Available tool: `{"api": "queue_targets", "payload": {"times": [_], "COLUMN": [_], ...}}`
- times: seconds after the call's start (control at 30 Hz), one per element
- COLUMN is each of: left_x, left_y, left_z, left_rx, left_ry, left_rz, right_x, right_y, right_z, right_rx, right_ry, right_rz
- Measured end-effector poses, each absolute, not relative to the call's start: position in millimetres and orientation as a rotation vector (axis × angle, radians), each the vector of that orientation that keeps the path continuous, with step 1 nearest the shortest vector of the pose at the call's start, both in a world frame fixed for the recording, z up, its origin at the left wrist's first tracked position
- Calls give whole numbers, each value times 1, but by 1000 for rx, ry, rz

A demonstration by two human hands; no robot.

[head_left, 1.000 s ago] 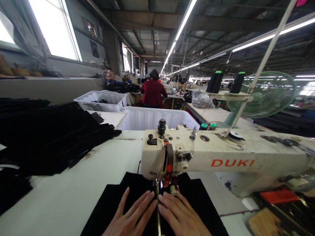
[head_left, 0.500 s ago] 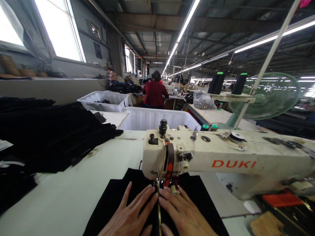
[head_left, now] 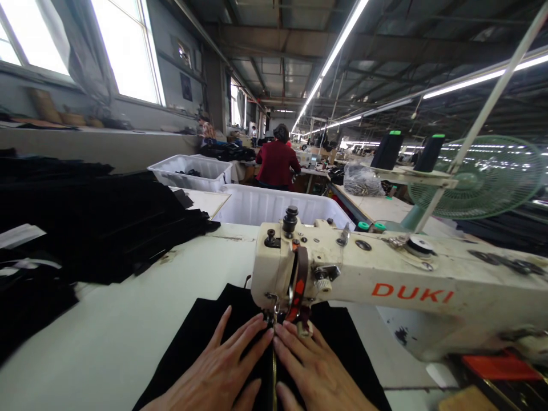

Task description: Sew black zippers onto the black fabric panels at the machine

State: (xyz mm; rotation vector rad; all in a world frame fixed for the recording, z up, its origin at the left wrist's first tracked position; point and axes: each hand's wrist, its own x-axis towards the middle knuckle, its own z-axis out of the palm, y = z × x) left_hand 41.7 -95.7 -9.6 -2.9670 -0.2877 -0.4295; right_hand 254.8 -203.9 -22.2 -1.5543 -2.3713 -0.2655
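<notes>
A cream sewing machine (head_left: 385,285) marked DUKI stands on the white table (head_left: 107,337). A piece of black fabric (head_left: 201,331) lies flat under its needle head. My left hand (head_left: 218,371) presses flat on the fabric left of the needle, fingers spread. My right hand (head_left: 317,371) presses flat on the fabric just right of the needle, its fingertips close to the presser foot. The two hands nearly touch along a thin seam line between them. Neither hand grips anything.
A pile of black fabric pieces (head_left: 85,222) covers the table's left side. Two white plastic bins (head_left: 274,205) stand behind the machine. A green fan (head_left: 479,177) and two black thread cones (head_left: 387,149) are at right. A person in a red top (head_left: 277,164) sits farther back.
Both hands have slid the black fabric forward toward the needle. The view has shifted slightly, so the machine sits a little more to the right.
</notes>
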Motion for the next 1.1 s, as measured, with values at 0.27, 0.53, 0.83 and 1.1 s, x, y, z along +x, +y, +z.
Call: {"api": "queue_targets", "payload": {"times": [0.27,0.53,0.83,1.1], "left_x": [41,-3,-26,-24], "left_y": [-88,-158,-166,-172], "left_z": [-23,-15,-25,-13], "left_rx": [-3116,-3156,-3145,-3104], "left_ry": [-374,-333,-469,-470], "left_rz": [-369,-477,-790,-922], "right_x": [250,220,191,203], "right_y": [-214,-256,-301,-285], "right_z": [-13,-5,-30,-7], "right_rx": [-1574,-1806,-1665,-1558], "right_ry": [-2293,-2013,-2074,-2209], "right_rz": [-178,180,86,-134]}}
